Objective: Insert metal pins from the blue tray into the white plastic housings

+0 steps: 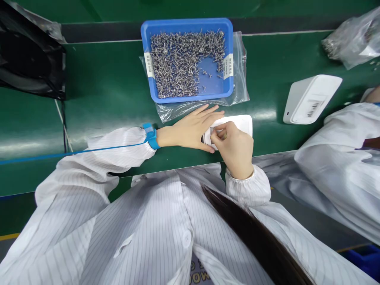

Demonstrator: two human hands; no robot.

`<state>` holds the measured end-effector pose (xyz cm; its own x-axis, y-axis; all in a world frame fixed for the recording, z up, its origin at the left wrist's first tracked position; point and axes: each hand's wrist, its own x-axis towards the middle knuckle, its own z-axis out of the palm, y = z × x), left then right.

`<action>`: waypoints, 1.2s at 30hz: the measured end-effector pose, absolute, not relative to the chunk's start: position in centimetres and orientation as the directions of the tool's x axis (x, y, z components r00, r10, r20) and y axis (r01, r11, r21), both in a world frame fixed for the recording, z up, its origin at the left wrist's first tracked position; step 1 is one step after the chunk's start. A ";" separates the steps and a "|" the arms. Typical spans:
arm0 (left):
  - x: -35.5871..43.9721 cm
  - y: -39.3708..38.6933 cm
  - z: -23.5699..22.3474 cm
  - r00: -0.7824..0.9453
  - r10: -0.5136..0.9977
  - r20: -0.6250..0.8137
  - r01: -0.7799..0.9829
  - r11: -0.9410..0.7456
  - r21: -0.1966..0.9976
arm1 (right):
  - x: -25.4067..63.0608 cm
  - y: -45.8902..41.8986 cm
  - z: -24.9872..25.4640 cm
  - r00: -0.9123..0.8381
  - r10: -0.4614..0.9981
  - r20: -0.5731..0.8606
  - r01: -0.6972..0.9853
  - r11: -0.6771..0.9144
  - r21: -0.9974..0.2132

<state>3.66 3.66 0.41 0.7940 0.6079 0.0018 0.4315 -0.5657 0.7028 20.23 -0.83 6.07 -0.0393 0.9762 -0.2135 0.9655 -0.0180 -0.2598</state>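
1. On the green bench (267, 63), metal pieces (175, 65) are held in a blue tray (211, 68)
2. Just below, the spread left hand (190, 128) is laid on a white casing (245, 123)
3. Over it, the right hand (238, 146) is pinched; whether on something cannot be told
4. Rightward, a second casing (318, 97) is set

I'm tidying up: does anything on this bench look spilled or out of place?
Small bits lie loose by the clear bag at far right, possibly spilled; they're too small to identify. The tray sits over a flat bag, not straight on the bench.
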 end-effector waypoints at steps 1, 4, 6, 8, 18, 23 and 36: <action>3.7 3.7 0.4 0.795 0.607 0.003 0.429 -0.565 0.705 | 20.2 -0.9 6.1 -0.012 0.976 -0.216 0.970 -0.042 -0.241; 3.7 3.6 0.3 0.796 0.605 0.004 0.422 -0.561 0.712 | 20.1 -0.8 6.4 0.063 0.974 -0.218 0.979 -0.103 -0.178; 3.7 3.6 0.3 0.798 0.603 -0.002 0.420 -0.554 0.719 | 20.0 -0.6 6.5 0.068 0.973 -0.221 0.983 -0.104 -0.154; 3.7 3.6 0.3 0.797 0.603 -0.007 0.418 -0.545 0.727 | 20.1 -0.6 6.5 0.049 0.971 -0.232 0.984 -0.086 -0.153; 3.8 3.5 0.2 0.798 0.603 0.010 0.435 -0.586 0.683 | 20.4 -1.2 6.0 0.022 0.980 -0.198 0.963 -0.074 -0.259; 3.8 3.5 0.3 0.796 0.605 0.010 0.451 -0.603 0.658 | 20.0 -1.3 6.0 -0.004 0.978 -0.206 0.954 -0.058 -0.293; 3.7 3.4 0.0 0.795 0.606 0.039 0.433 -0.611 0.663 | 20.1 -1.4 5.3 -0.056 0.989 -0.135 0.974 0.025 -0.223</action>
<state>3.70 3.44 0.02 0.7948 0.6056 0.0388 0.4331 -0.6109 0.6627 20.06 -1.44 5.33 -0.0562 0.9893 -0.1350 0.9745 0.0249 -0.2232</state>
